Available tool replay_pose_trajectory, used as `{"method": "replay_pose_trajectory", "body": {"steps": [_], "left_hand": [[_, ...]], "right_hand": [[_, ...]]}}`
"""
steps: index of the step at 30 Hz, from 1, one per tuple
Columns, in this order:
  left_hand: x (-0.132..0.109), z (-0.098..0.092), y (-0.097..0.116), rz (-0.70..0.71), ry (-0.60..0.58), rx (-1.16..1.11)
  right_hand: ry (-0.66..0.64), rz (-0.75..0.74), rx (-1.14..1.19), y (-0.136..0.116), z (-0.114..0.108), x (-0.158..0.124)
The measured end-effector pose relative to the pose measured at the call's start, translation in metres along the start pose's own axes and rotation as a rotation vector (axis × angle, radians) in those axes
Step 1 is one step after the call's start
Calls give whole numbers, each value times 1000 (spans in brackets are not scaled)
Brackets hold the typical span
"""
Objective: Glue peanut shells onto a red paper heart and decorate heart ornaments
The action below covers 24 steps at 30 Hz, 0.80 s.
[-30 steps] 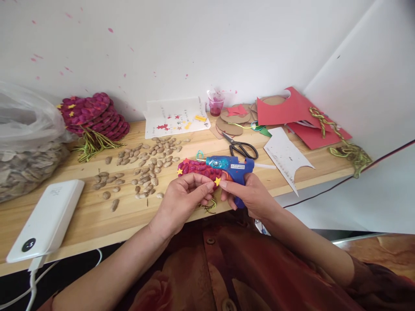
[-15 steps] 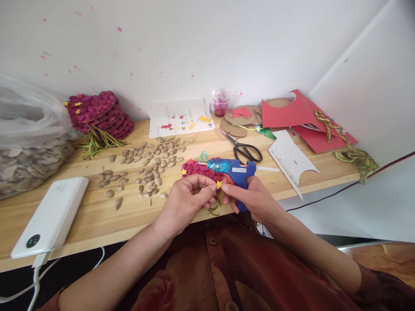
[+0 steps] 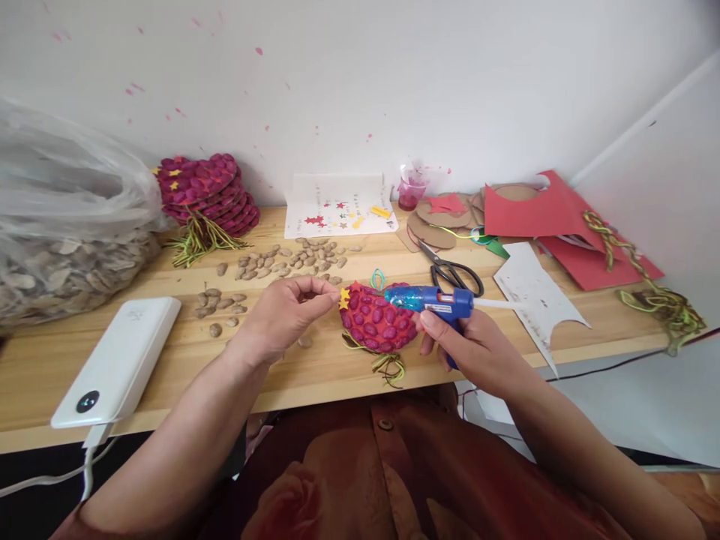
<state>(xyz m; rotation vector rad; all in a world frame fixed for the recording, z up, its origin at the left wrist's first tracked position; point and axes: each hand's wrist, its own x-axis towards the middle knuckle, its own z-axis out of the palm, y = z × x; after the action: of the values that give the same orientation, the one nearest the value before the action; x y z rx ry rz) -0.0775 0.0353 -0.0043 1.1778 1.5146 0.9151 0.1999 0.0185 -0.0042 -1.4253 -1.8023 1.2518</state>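
A person's bare hands work over a wooden table point(image 3: 323, 386), where a red disc studded with purple, nut-like bumps point(image 3: 374, 326) lies near the front edge, between the two hands, a yellow-green tassel point(image 3: 389, 367) at its near side. The left hand point(image 3: 284, 319) has thumb and forefinger pinched together on a small yellow star point(image 3: 344, 301) at the disc's left rim; another yellow point crowds so close that where one star ends and the next begins is hard to tell. The right hand point(image 3: 478, 349) is wrapped around a blue glue gun point(image 3: 413, 298), its nozzle pointing left above the disc; whether a finger presses the trigger cannot be told. The step in hand looks like setting the star in place, and the next move seems to call for a light, steady press of the fingertips, with the hot nozzle kept clear of them. Half a second ago, both hands met in front of the gun, the star between their fingertips, hiding much of the disc; now they are well apart and most of its bumpy face shows.
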Motion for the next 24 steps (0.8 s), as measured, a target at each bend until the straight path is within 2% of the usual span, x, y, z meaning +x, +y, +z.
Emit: {"method": "replay_pose_trajectory", "body": {"steps": [6, 15, 24], "left_hand": [[9, 7, -1, 105, -39, 7], [21, 7, -11, 60, -85, -46], [20, 8, -7, 59, -110, -50]], "right_hand": [[-2, -74, -144, -8, -3, 1], [-27, -98, -220, -18, 0, 6], [-38, -85, -307, -20, 1, 7]]}}
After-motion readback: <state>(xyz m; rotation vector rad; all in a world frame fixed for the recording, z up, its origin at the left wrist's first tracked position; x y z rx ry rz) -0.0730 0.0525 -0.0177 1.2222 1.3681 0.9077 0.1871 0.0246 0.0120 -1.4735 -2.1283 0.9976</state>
